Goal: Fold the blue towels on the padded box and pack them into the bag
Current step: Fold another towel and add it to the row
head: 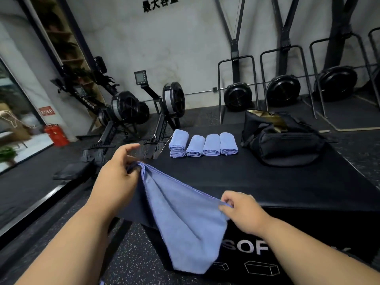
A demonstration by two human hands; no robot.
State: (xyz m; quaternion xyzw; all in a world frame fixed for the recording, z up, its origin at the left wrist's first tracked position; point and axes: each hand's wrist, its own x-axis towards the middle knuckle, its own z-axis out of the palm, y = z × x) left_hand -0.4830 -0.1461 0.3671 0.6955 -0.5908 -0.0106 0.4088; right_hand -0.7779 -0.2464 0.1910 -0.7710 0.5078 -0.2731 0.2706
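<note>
A blue towel (185,219) hangs unfolded in front of the black padded box (267,182), stretched between my hands. My left hand (119,171) grips one bunched top corner above the box's left edge. My right hand (240,210) pinches the other top corner near the box's front edge. Several folded blue towels (203,145) lie in a row at the far side of the box top, the leftmost stacked on another. An open black duffel bag (281,140) sits on the box at the far right.
Black rowing machines (131,112) stand on the floor beyond the box at left. Ski machines with fan wheels (283,93) line the back wall at right. A red fire extinguisher (56,133) sits by the glass door at far left.
</note>
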